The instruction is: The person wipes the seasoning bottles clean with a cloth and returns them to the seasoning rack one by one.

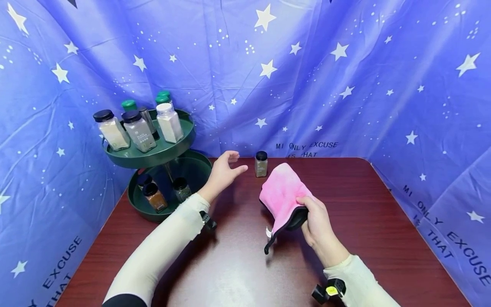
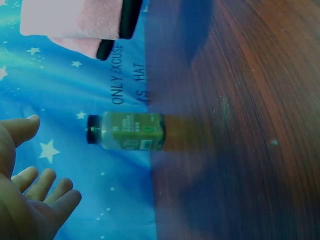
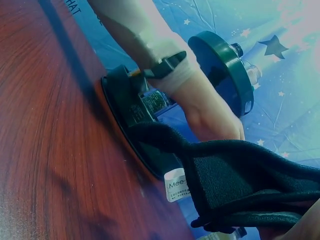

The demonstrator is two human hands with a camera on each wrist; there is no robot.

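Observation:
A small spice jar with a black lid (image 1: 261, 164) stands upright near the back edge of the table. Just left of it, apart from the jar, my left hand (image 1: 226, 171) is raised with fingers spread and holds nothing. The left wrist view shows the same jar (image 2: 131, 131) beyond the thumb and fingers (image 2: 65, 205). My right hand (image 1: 318, 221) grips a pink cloth with black edging (image 1: 285, 192), thumb on top, above the table. In the right wrist view the cloth's dark underside (image 3: 235, 175) and a white tag (image 3: 176, 185) show.
A green two-tier turntable rack (image 1: 153, 160) stands at the back left. Several jars, such as a white-capped one (image 1: 170, 123), are on its upper tier; the lower tier holds an orange-brown jar (image 1: 155, 198) and others. Starry blue fabric (image 1: 238, 76) hangs around the table (image 1: 238, 264).

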